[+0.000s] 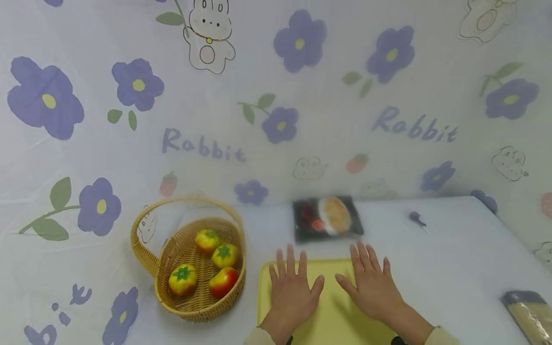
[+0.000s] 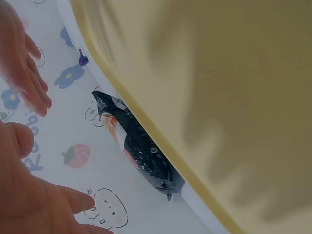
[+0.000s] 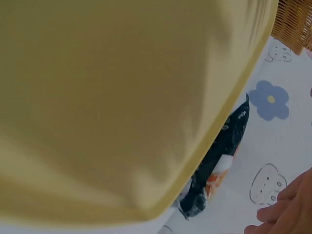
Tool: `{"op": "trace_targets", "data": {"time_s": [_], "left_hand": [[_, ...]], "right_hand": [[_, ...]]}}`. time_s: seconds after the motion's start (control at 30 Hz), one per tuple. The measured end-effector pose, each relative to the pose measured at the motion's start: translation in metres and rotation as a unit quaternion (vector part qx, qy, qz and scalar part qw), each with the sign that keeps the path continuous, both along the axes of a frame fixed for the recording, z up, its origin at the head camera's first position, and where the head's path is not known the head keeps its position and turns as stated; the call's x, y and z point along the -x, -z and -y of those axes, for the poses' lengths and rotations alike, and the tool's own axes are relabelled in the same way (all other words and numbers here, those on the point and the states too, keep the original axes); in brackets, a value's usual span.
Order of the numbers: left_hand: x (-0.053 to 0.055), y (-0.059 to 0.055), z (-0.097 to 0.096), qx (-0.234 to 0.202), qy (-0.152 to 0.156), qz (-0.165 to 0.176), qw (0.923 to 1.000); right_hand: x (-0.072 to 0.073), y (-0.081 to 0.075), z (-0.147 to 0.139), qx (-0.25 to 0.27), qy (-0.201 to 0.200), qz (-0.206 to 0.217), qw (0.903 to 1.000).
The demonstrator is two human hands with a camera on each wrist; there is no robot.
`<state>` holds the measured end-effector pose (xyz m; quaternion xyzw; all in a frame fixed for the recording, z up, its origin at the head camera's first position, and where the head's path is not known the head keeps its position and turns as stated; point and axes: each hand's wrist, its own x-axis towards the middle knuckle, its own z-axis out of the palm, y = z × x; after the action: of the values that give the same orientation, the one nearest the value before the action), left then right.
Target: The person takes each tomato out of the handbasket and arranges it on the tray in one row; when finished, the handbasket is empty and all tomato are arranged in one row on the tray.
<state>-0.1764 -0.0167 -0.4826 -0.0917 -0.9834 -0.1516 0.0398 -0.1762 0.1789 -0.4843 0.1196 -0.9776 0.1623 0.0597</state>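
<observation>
Both hands hover over a yellow tray (image 1: 332,306) with their fingers straight and holding nothing. My left hand (image 1: 293,292) is above the tray's left half, palm down and thumb spread. Over the right half is my right hand (image 1: 373,290), its thumb pointing toward the left one. Shadows of the hands fall on the tray's inside, seen in both wrist views. Beyond the tray's far edge lies a black packet with a food picture (image 1: 328,218). Left of the tray stands a wicker basket (image 1: 189,314) with several yellow-red tomatoes (image 1: 183,279) in it.
A small purple-headed utensil (image 1: 417,220) lies at the back right of the white table (image 1: 457,268). At the right edge is a clear packet with tan contents (image 1: 532,316), partly cut off. A flowered rabbit-print sheet (image 1: 327,96) hangs behind.
</observation>
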Motion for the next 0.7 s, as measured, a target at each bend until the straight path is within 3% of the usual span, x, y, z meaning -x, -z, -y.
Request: {"op": "trace_targets", "data": {"time_s": [0.27, 0.47, 0.57, 0.7], "left_hand": [[0.001, 0.010, 0.000, 0.018, -0.006, 0.023, 0.9996], [0.001, 0.008, 0.005, 0.025, -0.011, 0.008, 0.9996], [-0.004, 0.004, 0.012, 0.016, -0.004, 0.006, 0.9998], [-0.024, -0.009, 0.033, -0.014, 0.014, 0.011, 0.9997]], "right_hand": [[-0.001, 0.010, 0.004, -0.009, -0.002, 0.021, 0.9997], [-0.005, 0.005, 0.003, -0.020, -0.013, 0.017, 0.9996], [-0.017, 0.002, -0.002, -0.021, -0.018, 0.030, 0.9992], [-0.044, 0.012, -0.019, -0.022, -0.010, 0.058, 0.9980]]}}
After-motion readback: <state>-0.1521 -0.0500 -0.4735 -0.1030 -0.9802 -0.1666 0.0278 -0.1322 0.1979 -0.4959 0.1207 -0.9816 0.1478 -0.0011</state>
